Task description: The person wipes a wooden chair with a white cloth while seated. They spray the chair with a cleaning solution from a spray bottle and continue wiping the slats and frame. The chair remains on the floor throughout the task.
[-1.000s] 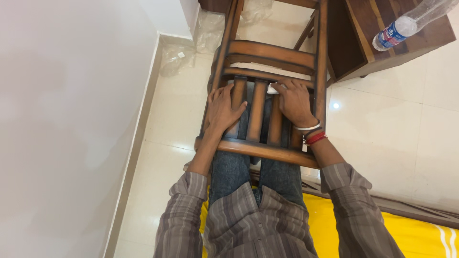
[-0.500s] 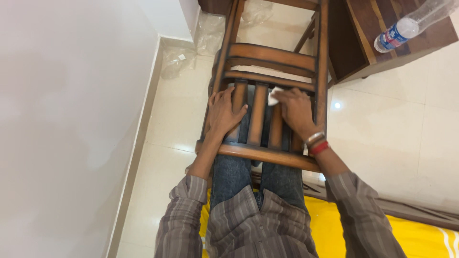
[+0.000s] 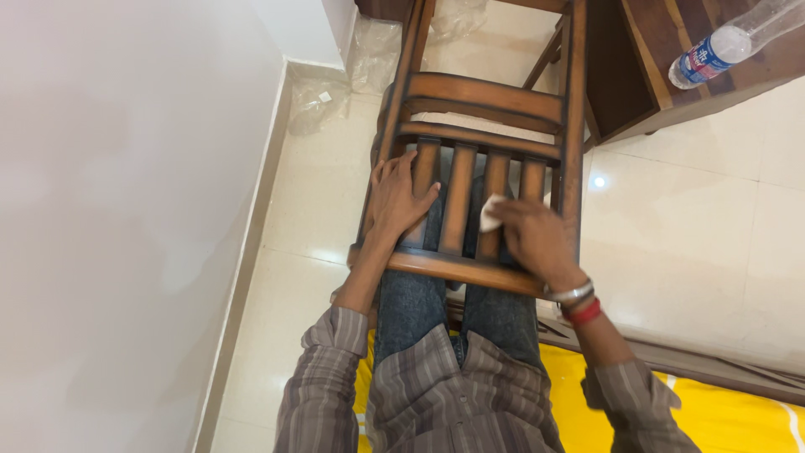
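Note:
A brown wooden chair (image 3: 482, 96) lies tipped over my lap, its slatted back facing up. My left hand (image 3: 397, 198) rests flat on the leftmost slat and the left upright, fingers spread, holding the frame. My right hand (image 3: 533, 235) presses a small white cloth (image 3: 490, 212) against the lower part of the right slats, near the bottom rail. Bangles and a red thread circle my right wrist.
A white wall runs along the left. Clear plastic wrap (image 3: 369, 50) lies on the tiled floor by the corner. A wooden table (image 3: 662, 59) with a plastic water bottle (image 3: 725, 44) stands at the upper right. Yellow bedding (image 3: 729, 411) lies under me.
My right hand has slid the white cloth down the slats from the upper rail toward the bottom rail. My left hand has stayed in place on the left slat.

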